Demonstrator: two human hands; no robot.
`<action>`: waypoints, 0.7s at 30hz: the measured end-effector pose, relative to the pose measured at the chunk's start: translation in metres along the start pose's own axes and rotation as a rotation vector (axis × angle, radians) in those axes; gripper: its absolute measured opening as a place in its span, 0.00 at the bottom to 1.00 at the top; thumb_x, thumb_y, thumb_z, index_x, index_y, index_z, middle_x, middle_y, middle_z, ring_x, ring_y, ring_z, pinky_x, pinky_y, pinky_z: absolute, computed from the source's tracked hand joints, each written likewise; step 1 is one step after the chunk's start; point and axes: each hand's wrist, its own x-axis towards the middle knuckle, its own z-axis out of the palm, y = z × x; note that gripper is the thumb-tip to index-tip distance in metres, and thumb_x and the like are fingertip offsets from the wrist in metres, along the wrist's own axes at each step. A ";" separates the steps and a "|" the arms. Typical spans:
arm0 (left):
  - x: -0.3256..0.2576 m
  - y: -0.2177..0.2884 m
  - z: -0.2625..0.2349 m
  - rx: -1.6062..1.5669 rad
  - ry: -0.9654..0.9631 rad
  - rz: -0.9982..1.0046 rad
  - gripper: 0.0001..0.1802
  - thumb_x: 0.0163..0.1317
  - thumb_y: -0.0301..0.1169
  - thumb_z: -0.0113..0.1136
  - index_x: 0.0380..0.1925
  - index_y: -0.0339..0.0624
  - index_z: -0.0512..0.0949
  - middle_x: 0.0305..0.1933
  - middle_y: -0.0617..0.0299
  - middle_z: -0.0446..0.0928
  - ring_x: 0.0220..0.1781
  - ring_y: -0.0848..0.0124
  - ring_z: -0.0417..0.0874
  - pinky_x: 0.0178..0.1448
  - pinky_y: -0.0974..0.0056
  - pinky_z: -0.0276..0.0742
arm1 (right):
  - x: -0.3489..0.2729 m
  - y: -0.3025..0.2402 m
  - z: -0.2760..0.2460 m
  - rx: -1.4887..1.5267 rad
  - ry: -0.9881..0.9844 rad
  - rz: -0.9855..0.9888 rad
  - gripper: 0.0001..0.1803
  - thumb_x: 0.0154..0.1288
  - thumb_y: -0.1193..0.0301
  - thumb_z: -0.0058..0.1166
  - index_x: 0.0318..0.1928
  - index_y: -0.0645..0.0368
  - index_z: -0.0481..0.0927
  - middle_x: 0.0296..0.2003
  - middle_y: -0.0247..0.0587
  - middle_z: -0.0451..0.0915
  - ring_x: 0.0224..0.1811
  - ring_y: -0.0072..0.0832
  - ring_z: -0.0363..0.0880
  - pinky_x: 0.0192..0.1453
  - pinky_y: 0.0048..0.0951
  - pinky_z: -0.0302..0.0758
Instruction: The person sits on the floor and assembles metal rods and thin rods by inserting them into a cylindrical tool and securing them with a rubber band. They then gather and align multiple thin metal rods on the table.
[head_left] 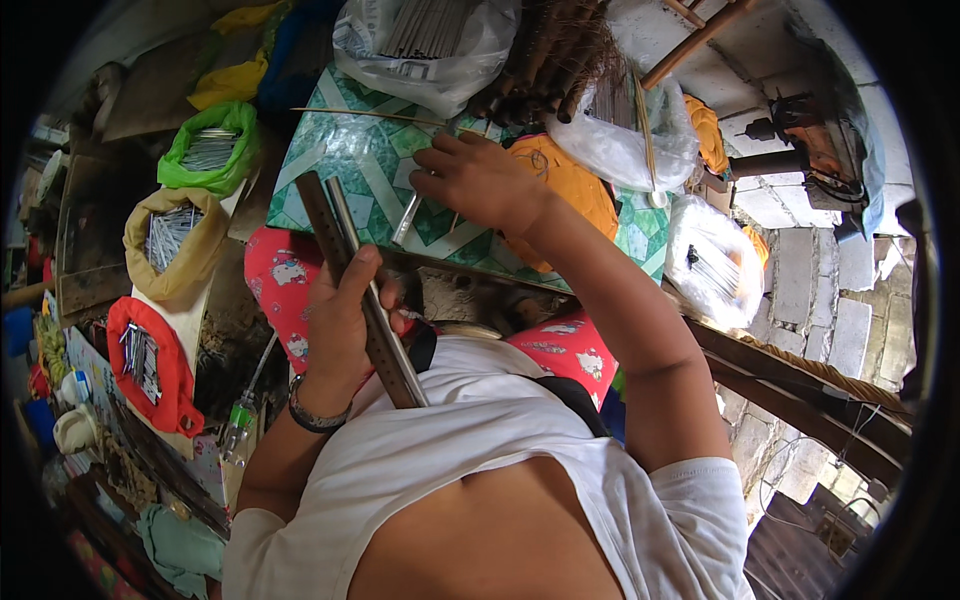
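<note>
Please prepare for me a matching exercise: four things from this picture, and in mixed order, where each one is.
1. Left hand
2. Right hand
3. Tan bag
4. Wristband

A. Over the green tabletop
B. On the left wrist
C. Around a dark bar with holes and a silver tube
D. Between the green bag and the red bag

Pairs: 1-C; 2-A; 3-D; 4-B

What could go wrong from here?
The left hand grips a dark, perforated flat bar and a silver metal rod; either might slip. The bar's lower end, seemingly against the white cloth shirt, could snag. The short silver strip at the right hand, near the edge of the green patterned tabletop, might fall.
</note>
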 end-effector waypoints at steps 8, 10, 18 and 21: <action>0.008 -0.007 -0.011 0.001 0.060 0.008 0.15 0.72 0.44 0.63 0.39 0.45 0.73 0.23 0.63 0.73 0.15 0.76 0.74 0.18 0.71 0.76 | -0.067 -0.036 -0.041 0.371 0.636 0.077 0.18 0.55 0.78 0.65 0.48 0.61 0.80 0.52 0.50 0.83 0.47 0.43 0.86 0.48 0.37 0.84; 0.011 -0.007 -0.010 -0.002 0.064 0.013 0.15 0.72 0.44 0.63 0.39 0.45 0.73 0.23 0.63 0.73 0.15 0.76 0.74 0.18 0.71 0.76 | -0.097 -0.035 -0.061 0.350 0.698 0.138 0.17 0.57 0.79 0.66 0.48 0.64 0.79 0.49 0.56 0.84 0.43 0.45 0.87 0.45 0.35 0.85; 0.010 -0.007 0.000 0.006 0.018 -0.044 0.16 0.71 0.43 0.64 0.40 0.45 0.72 0.23 0.62 0.74 0.15 0.74 0.75 0.18 0.70 0.76 | -0.194 0.097 -0.059 -0.261 0.447 0.483 0.16 0.60 0.83 0.58 0.49 0.58 0.80 0.53 0.41 0.84 0.49 0.45 0.85 0.51 0.40 0.83; 0.007 -0.009 0.003 -0.017 -0.002 -0.032 0.16 0.70 0.43 0.65 0.40 0.45 0.72 0.23 0.62 0.74 0.14 0.73 0.75 0.19 0.70 0.76 | -0.214 0.140 -0.037 -0.312 0.341 0.505 0.12 0.64 0.79 0.55 0.48 0.57 0.79 0.54 0.40 0.84 0.50 0.44 0.85 0.50 0.41 0.84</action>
